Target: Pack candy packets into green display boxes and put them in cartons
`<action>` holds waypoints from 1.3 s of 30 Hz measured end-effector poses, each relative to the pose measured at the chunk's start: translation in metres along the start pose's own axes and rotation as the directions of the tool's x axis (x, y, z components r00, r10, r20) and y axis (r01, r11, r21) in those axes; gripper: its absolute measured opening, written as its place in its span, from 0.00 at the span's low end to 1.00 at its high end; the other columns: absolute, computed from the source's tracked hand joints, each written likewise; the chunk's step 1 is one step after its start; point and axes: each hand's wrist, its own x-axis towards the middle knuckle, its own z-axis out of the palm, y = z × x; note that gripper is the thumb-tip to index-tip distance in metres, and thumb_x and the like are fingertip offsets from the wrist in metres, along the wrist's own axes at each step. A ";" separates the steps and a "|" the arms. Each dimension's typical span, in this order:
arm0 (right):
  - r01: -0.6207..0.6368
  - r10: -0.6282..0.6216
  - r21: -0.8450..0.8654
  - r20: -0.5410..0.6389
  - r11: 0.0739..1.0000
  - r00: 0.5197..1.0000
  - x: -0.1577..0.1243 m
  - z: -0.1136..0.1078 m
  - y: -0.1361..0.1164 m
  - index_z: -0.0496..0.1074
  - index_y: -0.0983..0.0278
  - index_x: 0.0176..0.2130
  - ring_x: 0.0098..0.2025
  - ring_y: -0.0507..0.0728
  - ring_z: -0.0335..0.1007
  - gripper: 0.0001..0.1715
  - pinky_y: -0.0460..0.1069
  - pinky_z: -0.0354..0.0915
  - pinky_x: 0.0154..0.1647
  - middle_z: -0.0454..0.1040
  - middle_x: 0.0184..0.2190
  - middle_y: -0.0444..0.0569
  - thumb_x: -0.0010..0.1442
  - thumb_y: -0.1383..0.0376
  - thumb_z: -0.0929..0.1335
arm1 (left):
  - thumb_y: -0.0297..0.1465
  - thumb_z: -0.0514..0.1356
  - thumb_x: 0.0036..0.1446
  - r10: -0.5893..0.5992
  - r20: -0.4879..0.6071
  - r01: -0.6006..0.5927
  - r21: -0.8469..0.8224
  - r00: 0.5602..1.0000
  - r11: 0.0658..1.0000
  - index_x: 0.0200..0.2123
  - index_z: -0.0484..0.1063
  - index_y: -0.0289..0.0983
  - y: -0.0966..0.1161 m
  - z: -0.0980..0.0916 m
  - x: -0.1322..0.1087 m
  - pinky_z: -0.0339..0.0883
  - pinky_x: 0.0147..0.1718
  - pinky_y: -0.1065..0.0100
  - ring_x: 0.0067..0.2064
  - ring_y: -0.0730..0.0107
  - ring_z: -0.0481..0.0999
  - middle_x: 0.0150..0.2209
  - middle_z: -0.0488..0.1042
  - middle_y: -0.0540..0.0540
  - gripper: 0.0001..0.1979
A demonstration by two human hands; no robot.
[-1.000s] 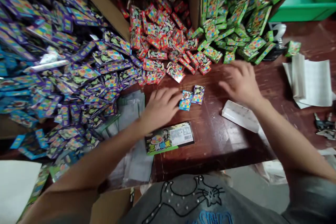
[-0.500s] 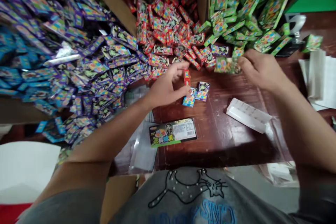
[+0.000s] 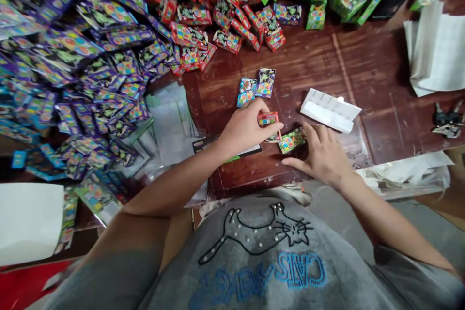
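Red box [image 3: 268,118] held beside the green box [image 3: 292,140].
The red box is pinched by the left hand [image 3: 242,128], thumb against fingers, just left of the green box and not yet released. The green box is bracketed by the wide-spread thumb and fingers of the right hand [image 3: 327,155]; whether it is gripped cannot be told. Beyond and left of it, the blue box [image 3: 246,92] and purple box [image 3: 266,82] appear already set down. Beyond and right, the white strip [image 3: 330,110] is left unheld.
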 end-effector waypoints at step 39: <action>0.262 -0.265 0.162 -0.002 0.951 0.964 0.000 0.014 0.042 0.39 0.58 0.81 0.62 0.77 0.67 0.61 0.72 0.66 0.61 0.69 0.67 0.64 0.66 0.46 0.72 | 0.48 0.76 0.57 0.254 0.222 -0.322 0.367 0.941 0.872 0.79 0.44 0.29 -0.003 0.038 -0.033 0.56 0.64 0.52 0.64 0.41 0.72 0.67 0.71 0.27 0.62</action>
